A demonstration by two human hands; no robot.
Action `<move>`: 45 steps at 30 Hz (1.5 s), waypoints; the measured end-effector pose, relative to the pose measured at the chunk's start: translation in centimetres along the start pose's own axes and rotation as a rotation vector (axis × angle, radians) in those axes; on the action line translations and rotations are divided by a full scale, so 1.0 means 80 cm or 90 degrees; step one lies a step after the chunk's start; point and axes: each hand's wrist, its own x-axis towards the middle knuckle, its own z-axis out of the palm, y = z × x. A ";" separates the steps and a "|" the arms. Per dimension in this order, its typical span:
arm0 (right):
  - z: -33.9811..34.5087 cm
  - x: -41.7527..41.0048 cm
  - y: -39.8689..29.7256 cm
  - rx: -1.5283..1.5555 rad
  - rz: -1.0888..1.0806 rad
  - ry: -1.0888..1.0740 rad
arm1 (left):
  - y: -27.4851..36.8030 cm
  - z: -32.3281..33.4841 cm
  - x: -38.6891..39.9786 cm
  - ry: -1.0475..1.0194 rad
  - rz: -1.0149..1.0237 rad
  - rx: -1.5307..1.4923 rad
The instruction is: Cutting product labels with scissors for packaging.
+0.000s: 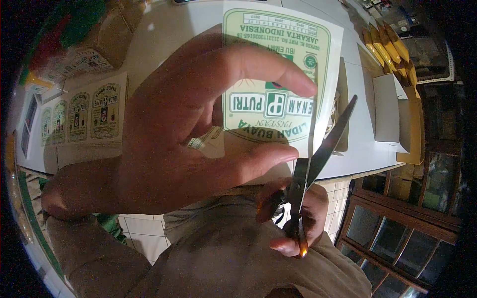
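My left hand [179,123] holds a green-and-cream printed paper label [261,67] upside down to my view. Its index finger and thumb lie over the front of the paper, while other fingers are partly hidden behind it. In my right hand [313,208] is a pair of scissors [303,178] with dark blades and amber-brown handles. The blades are parted and point upward at the label's white right-hand margin. One slim blade runs over the print near that margin; the other slants out to the right. The left thumb tip is close to the scissors' pivot.
A sheet of several similar labels [89,111] lies on the white table [357,149] at left, near a cardboard box [111,41]. At right are an open white carton [387,108] and yellow packets [387,44]. A glazed wooden cabinet [395,231] stands beyond the table edge.
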 end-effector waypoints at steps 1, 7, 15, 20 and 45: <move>-0.002 0.001 0.002 -0.006 -0.026 -0.018 | -0.002 0.001 -0.002 0.006 0.003 0.020; -0.007 0.007 0.002 -0.046 -0.059 -0.062 | -0.015 0.006 0.009 0.032 0.119 -0.043; 0.004 0.003 0.000 -0.013 -0.012 0.020 | 0.001 0.000 0.003 0.003 0.063 0.101; -0.002 0.000 0.006 -0.048 -0.088 -0.021 | 0.009 -0.002 0.006 -0.009 0.024 0.108; 0.009 0.002 -0.002 -0.089 -0.017 0.080 | 0.008 -0.005 0.014 -0.029 0.047 0.076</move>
